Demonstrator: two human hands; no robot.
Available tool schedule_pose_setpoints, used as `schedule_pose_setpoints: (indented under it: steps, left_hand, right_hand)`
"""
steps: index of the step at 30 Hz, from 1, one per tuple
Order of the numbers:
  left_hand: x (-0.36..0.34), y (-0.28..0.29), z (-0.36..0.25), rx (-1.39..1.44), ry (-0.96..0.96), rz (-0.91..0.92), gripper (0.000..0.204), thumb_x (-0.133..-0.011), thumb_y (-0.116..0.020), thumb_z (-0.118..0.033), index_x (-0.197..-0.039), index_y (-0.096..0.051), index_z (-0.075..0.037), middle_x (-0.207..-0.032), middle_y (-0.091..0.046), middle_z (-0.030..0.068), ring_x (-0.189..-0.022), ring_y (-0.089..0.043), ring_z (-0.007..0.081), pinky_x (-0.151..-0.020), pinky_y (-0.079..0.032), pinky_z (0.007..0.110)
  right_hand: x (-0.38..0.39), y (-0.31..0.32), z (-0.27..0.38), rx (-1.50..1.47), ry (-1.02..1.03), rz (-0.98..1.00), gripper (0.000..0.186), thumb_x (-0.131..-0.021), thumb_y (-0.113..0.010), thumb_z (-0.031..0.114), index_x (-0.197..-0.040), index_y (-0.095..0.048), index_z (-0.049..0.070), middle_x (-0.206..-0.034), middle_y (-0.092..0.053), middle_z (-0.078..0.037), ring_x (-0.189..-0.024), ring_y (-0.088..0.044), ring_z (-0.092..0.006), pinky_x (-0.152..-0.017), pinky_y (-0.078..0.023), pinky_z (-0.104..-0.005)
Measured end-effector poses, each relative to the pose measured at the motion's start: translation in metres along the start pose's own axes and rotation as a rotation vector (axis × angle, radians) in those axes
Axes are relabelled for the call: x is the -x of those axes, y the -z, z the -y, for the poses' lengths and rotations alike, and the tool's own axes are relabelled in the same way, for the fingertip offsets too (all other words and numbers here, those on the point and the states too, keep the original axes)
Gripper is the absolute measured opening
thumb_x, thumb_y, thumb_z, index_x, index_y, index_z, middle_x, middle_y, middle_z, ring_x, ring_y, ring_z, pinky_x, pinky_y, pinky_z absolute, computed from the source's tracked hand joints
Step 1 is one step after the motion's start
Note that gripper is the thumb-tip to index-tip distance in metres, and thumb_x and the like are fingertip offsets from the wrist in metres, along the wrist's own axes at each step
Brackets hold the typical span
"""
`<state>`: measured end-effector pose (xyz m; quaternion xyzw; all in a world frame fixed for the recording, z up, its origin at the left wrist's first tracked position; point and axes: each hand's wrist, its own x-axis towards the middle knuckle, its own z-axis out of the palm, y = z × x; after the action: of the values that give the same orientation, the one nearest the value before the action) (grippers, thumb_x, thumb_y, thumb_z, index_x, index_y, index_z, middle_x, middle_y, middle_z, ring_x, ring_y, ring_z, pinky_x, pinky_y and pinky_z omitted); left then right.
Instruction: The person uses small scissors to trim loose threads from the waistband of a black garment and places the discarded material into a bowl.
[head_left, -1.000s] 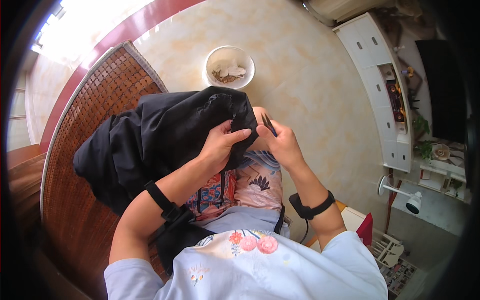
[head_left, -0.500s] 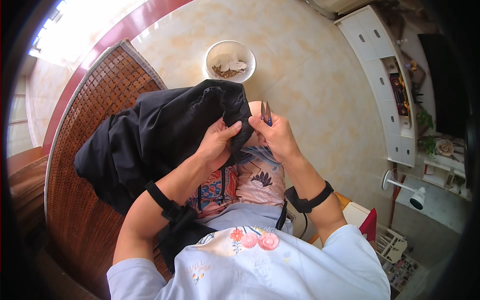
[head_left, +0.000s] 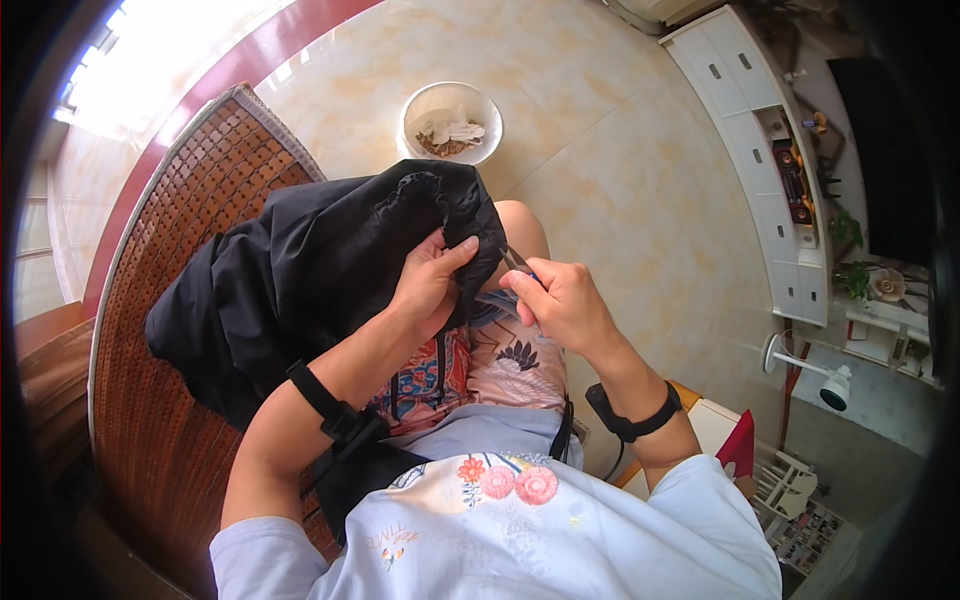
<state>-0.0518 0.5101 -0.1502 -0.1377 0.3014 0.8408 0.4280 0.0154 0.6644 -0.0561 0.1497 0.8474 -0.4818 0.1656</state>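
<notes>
A black cloth garment (head_left: 300, 240) lies across my lap and over the woven mat seat at my left. My left hand (head_left: 431, 278) grips its edge, thumb on top and fingers tucked under the fabric. A wavy, gathered seam shows just beyond that hand. In my right hand (head_left: 562, 303) is a small pair of thread snips (head_left: 516, 262) with blue on the handle. Their blades point up and left, with the tips at the right edge of the black cloth. Whether the tips touch the cloth I cannot tell.
A white bin (head_left: 452, 124) with scraps inside stands on the tiled floor beyond my knees. The brown woven mat (head_left: 180, 230) covers the seat on my left. At the far right runs a white cabinet (head_left: 745, 130), with a white lamp-like device (head_left: 835, 386) nearer me.
My right hand has turned and drawn slightly away from the left. The snips have swung from upright to slanting toward the cloth's edge. My left hand keeps its grip.
</notes>
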Motion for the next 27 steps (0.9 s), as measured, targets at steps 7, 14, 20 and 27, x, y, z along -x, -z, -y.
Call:
schedule_pose_setpoints:
  steps: [7, 14, 20, 27]
  left_hand:
    - [0.0013, -0.0002, 0.0008, 0.023, -0.024, 0.056, 0.022, -0.094, -0.057, -0.006, -0.115, -0.053, -0.001, -0.103, -0.066, 0.0089, -0.092, -0.065, 0.0165, -0.084, -0.053, 0.031]
    - [0.0008, 0.0008, 0.0038, 0.028, -0.077, 0.061, 0.025, -0.093, -0.059, -0.005, -0.116, -0.051, -0.001, -0.104, -0.066, 0.0093, -0.093, -0.065, 0.0164, -0.085, -0.054, 0.031]
    - [0.0007, 0.0007, 0.0048, 0.036, -0.091, 0.054, 0.026, -0.092, -0.060, -0.005, -0.117, -0.051, -0.001, -0.103, -0.066, 0.0093, -0.092, -0.065, 0.0159, -0.084, -0.054, 0.030]
    - [-0.0009, 0.0004, 0.0078, 0.012, -0.103, -0.002, 0.026, -0.092, -0.061, -0.004, -0.115, -0.052, -0.001, -0.102, -0.067, 0.0095, -0.089, -0.067, 0.0157, -0.080, -0.055, 0.028]
  right_hand:
    - [-0.0022, -0.0015, 0.0051, 0.041, -0.028, -0.029, 0.030, -0.091, -0.055, 0.020, -0.072, -0.061, -0.002, -0.053, -0.059, -0.010, -0.050, -0.061, -0.0186, -0.052, -0.047, -0.0327]
    - [-0.0038, 0.0001, 0.0048, 0.048, -0.027, -0.008, 0.031, -0.091, -0.055, 0.020, -0.071, -0.061, -0.003, -0.053, -0.059, -0.011, -0.050, -0.061, -0.0197, -0.052, -0.048, -0.0333]
    - [-0.0047, -0.0002, 0.0074, 0.070, -0.017, -0.005, 0.031, -0.091, -0.054, 0.019, -0.071, -0.061, -0.003, -0.053, -0.059, -0.011, -0.050, -0.061, -0.0201, -0.053, -0.048, -0.0331]
    - [-0.0085, 0.0027, 0.0043, 0.129, -0.002, 0.021, 0.031, -0.091, -0.054, 0.019, -0.069, -0.061, -0.002, -0.053, -0.059, -0.012, -0.049, -0.061, -0.0232, -0.052, -0.049, -0.0341]
